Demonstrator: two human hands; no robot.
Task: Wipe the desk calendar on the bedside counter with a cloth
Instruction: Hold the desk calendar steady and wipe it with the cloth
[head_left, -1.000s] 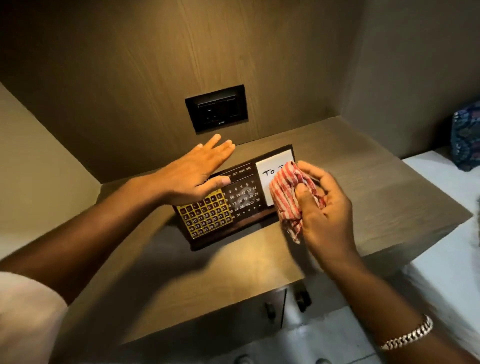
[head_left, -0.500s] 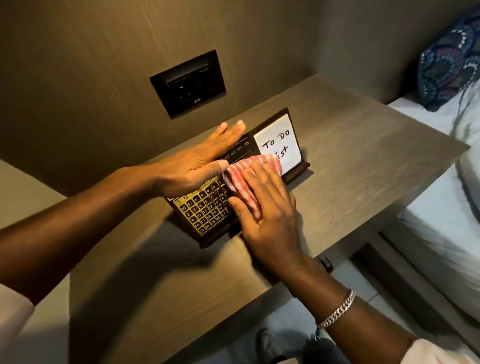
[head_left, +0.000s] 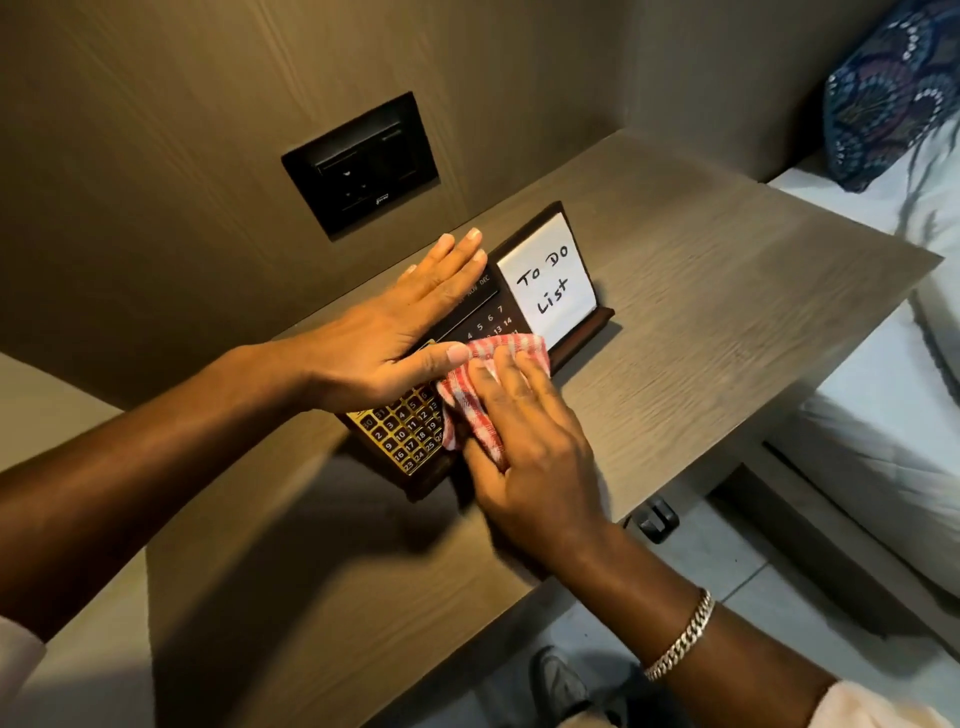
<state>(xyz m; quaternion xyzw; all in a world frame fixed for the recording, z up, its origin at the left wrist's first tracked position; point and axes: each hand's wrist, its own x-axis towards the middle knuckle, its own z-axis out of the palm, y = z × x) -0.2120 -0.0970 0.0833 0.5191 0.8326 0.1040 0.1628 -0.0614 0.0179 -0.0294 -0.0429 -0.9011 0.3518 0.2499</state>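
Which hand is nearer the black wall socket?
Left. The left hand lies flat on top of the desk calendar, just below the wall socket; the right hand presses the cloth on its front, farther away.

The cloth (head_left: 488, 384) is checked red and white. The desk calendar (head_left: 491, 317) has a dark brown frame and a dark face with pale numbers. At its 7 o'clock end is a gold grid (head_left: 408, 434) of dark squares, and at its 2 o'clock end a white card (head_left: 553, 283) lettered in black. The bench (head_left: 727, 322) is grey-brown with wood grain. At 11 o'clock from the calendar, the socket plate (head_left: 361, 163) is black. At 2 o'clock, the cushion (head_left: 893, 88) is dark blue with fan-shaped motifs. The bed sheet (head_left: 883, 441) at 3 o'clock is white. The bracelet (head_left: 685, 636) is silver.
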